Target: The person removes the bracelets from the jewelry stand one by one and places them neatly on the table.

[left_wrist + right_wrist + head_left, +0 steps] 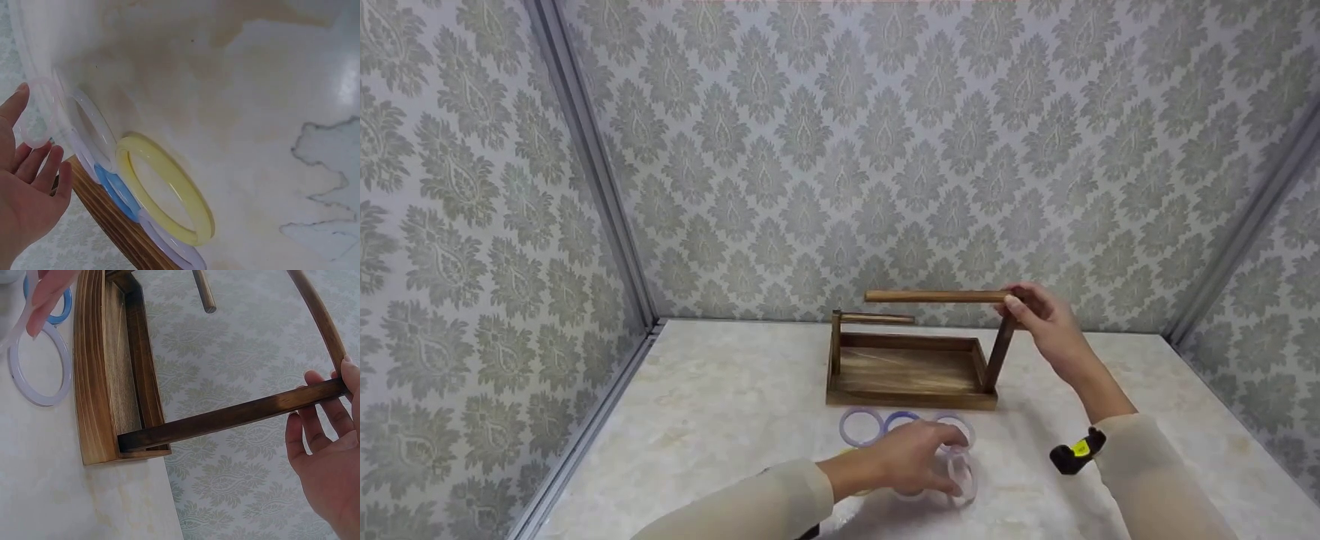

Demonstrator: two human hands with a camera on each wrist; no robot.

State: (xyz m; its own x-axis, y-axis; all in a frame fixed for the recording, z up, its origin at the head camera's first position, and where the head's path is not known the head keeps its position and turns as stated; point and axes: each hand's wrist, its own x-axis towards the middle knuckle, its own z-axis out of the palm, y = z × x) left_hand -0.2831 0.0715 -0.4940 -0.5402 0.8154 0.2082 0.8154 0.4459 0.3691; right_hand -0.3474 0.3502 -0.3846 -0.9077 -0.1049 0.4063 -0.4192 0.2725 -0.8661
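Note:
My left hand [911, 454] pinches a pale pink translucent bangle [54, 109] between thumb and fingers, holding it upright just above the table. My right hand [1054, 337] grips the top of the right post [1000, 352] of a dark wooden stand, where the long upper bar [934, 297] joins it. The stand's tray [911, 400] sits on the table, with a shorter bar [877, 319] on its left post. In front lie a yellow bangle [188, 197], a white bangle [95, 112], a blue bangle [115, 191] and lavender bangles [169, 244], partly hidden by my left hand in the head view.
The marbled tabletop [720, 420] runs back to a patterned wall [840, 150]. Metal frame posts [592, 150] stand at the corners. A black device with a yellow label [1080, 450] is strapped at my right wrist.

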